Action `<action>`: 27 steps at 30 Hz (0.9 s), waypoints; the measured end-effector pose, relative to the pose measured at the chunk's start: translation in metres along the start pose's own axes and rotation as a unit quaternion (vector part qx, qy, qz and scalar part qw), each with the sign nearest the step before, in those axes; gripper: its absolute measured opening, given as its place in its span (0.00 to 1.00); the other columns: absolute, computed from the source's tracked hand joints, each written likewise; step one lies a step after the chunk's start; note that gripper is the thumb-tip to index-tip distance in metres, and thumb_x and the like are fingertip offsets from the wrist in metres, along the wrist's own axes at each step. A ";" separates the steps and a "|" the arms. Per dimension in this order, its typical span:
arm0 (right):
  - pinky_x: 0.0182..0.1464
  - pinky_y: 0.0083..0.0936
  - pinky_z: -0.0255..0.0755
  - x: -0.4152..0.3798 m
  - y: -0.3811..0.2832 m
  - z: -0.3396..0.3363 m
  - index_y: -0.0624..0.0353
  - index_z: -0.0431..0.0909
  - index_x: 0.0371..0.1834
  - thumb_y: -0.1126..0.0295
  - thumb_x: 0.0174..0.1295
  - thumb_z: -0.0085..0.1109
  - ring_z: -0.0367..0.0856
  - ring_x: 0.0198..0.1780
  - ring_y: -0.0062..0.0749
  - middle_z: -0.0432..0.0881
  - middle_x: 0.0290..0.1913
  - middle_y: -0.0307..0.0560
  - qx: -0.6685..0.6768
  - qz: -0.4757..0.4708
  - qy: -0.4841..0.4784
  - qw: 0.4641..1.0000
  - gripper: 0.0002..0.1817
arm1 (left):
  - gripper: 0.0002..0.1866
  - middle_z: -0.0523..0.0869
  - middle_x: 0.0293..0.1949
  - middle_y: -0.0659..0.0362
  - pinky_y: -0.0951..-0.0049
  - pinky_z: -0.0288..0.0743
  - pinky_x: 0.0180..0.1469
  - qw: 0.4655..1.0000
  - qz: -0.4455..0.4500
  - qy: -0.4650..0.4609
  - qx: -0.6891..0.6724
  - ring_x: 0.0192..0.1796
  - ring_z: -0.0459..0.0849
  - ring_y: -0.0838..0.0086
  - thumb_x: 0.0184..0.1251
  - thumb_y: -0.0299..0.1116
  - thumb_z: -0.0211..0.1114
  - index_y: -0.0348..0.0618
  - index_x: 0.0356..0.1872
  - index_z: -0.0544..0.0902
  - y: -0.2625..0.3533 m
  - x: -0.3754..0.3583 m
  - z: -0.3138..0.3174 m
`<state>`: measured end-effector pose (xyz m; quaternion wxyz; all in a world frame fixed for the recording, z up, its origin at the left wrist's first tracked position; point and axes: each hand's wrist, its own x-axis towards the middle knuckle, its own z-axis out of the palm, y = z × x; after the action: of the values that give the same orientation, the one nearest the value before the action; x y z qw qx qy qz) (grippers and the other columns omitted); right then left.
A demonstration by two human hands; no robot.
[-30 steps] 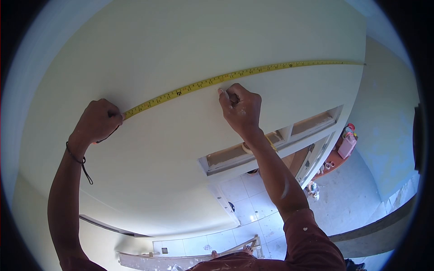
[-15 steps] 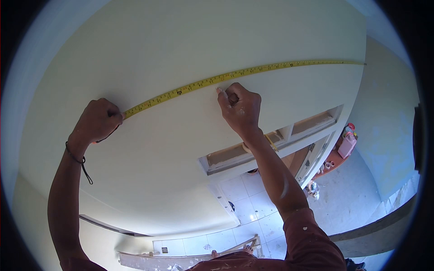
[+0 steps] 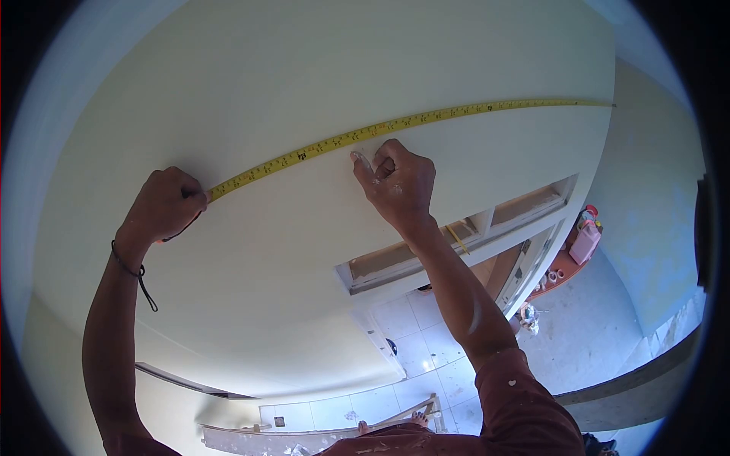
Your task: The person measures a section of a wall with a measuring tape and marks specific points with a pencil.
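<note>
Arms both reach overhead to the pale ceiling panel (image 3: pixel 304 83). Left hand (image 3: pixel 163 204) is clenched on the tape measure case, which its fingers almost wholly hide. One yellow tape measure blade (image 3: pixel 395 123) runs taut from that fist to the panel's far right edge. Right hand (image 3: pixel 395 182) pinches a small pale marker just below the blade, tip against the panel; the marker's kind cannot be made out.

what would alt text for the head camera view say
Two raised hands stretch a yellow tape measure across a pale ceiling panel; the left hand grips its near end, the right hand presses just below the tape. Tiled floor lies far below.
</note>
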<state>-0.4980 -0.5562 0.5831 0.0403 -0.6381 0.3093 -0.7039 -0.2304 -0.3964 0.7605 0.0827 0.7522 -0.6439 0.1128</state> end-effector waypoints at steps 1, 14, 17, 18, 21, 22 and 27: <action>0.24 0.24 0.71 0.000 0.000 0.001 0.57 0.75 0.23 0.67 0.58 0.81 0.77 0.16 0.24 0.80 0.16 0.40 0.000 -0.005 0.006 1.000 0.19 | 0.15 0.81 0.14 0.55 0.64 0.77 0.26 1.000 -0.004 -0.001 0.000 0.14 0.78 0.68 0.68 0.36 0.67 0.35 0.27 0.91 0.001 0.000 0.000; 0.23 0.37 0.70 -0.002 -0.002 0.009 0.53 0.72 0.23 0.59 0.55 0.83 0.74 0.16 0.41 0.73 0.14 0.43 -0.073 -0.029 0.056 0.995 0.23 | 0.17 0.80 0.14 0.53 0.62 0.75 0.27 0.996 0.081 0.042 0.023 0.17 0.79 0.67 0.64 0.40 0.68 0.35 0.23 0.88 -0.018 0.006 0.007; 0.23 0.34 0.67 -0.002 -0.005 0.011 0.55 0.72 0.22 0.61 0.55 0.83 0.66 0.15 0.36 0.71 0.14 0.43 -0.089 -0.009 0.049 0.995 0.23 | 0.17 0.87 0.23 0.48 0.54 0.81 0.37 0.998 0.010 0.011 0.055 0.27 0.87 0.52 0.63 0.44 0.66 0.38 0.29 0.91 -0.023 0.011 0.011; 0.23 0.31 0.65 -0.001 -0.006 0.013 0.56 0.72 0.22 0.63 0.57 0.83 0.61 0.16 0.30 0.68 0.14 0.41 -0.077 -0.005 0.055 0.996 0.23 | 0.17 0.89 0.27 0.47 0.54 0.84 0.40 0.996 -0.031 0.001 0.089 0.33 0.90 0.53 0.64 0.44 0.65 0.40 0.32 0.92 -0.017 0.010 0.007; 0.27 0.26 0.67 -0.003 -0.004 0.012 0.58 0.74 0.25 0.62 0.61 0.81 0.64 0.21 0.23 0.70 0.18 0.37 -0.095 -0.006 0.031 0.995 0.22 | 0.13 0.92 0.35 0.55 0.58 0.87 0.44 0.996 -0.064 -0.028 0.057 0.41 0.92 0.60 0.67 0.38 0.63 0.43 0.36 0.92 -0.006 -0.007 -0.007; 0.28 0.26 0.67 -0.003 -0.006 0.011 0.59 0.74 0.25 0.62 0.62 0.80 0.65 0.21 0.23 0.71 0.18 0.37 -0.099 -0.001 0.030 0.995 0.21 | 0.12 0.91 0.34 0.55 0.58 0.87 0.43 0.996 -0.067 -0.032 0.052 0.41 0.92 0.60 0.67 0.37 0.63 0.43 0.36 0.92 -0.005 -0.010 -0.010; 0.26 0.26 0.64 0.001 -0.008 0.018 0.58 0.72 0.24 0.65 0.62 0.80 0.62 0.19 0.22 0.68 0.17 0.36 -0.115 -0.035 0.045 0.992 0.21 | 0.11 0.91 0.33 0.55 0.58 0.87 0.42 0.996 -0.069 -0.031 0.036 0.40 0.92 0.60 0.67 0.37 0.64 0.42 0.36 0.91 -0.009 -0.013 -0.009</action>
<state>-0.4787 -0.5575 0.5874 -0.0721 -0.6166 0.3671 -0.6927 -0.2238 -0.3800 0.7661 0.0434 0.8004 -0.5883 0.1062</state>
